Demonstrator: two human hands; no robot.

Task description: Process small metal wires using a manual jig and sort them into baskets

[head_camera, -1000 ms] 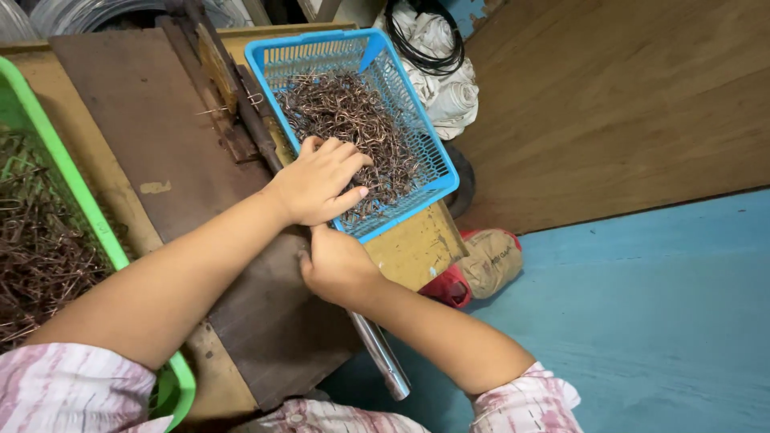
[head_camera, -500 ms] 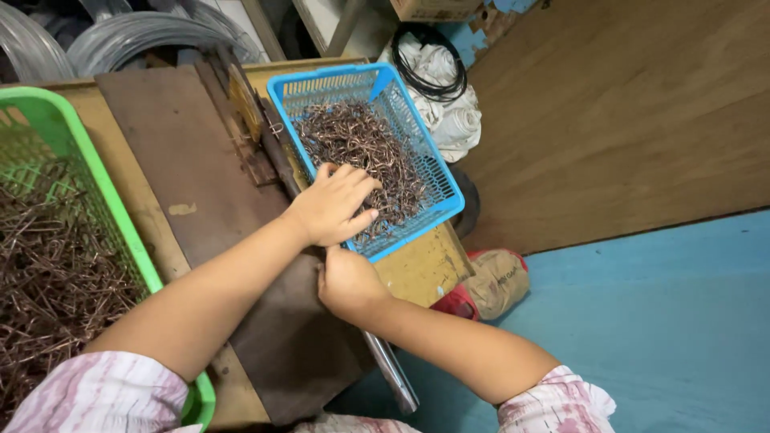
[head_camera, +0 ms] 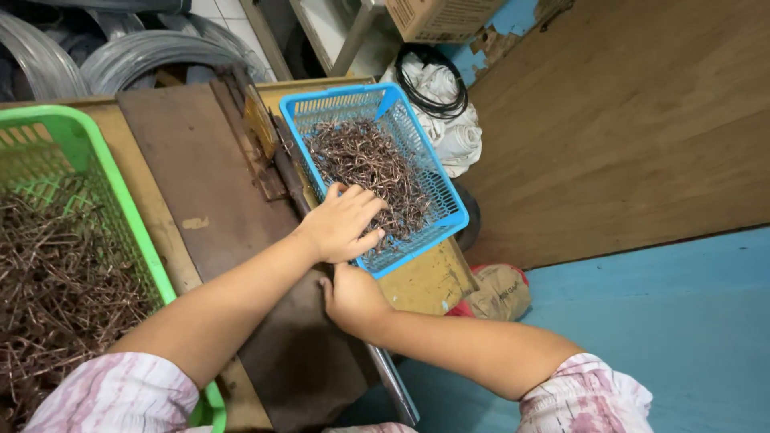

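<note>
Wooden surface (head_camera: pixel 200 172) is carrying a blue basket (head_camera: pixel 449 204) of bent wire pieces (head_camera: pixel 365 160) at twelve o'clock; left hand (head_camera: pixel 346 224), fingers spread, is picking there, right hand (head_camera: pixel 353 295) clenching something hidden. Pinching one piece seems next.

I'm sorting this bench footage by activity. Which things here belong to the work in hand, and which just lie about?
In use:
- left hand in the blue basket of bent brown wire pieces
- right hand at the dark board
- green basket of similar pieces

Lying about:
- wire coils
- cardboard box
- white cloth bundle
</note>
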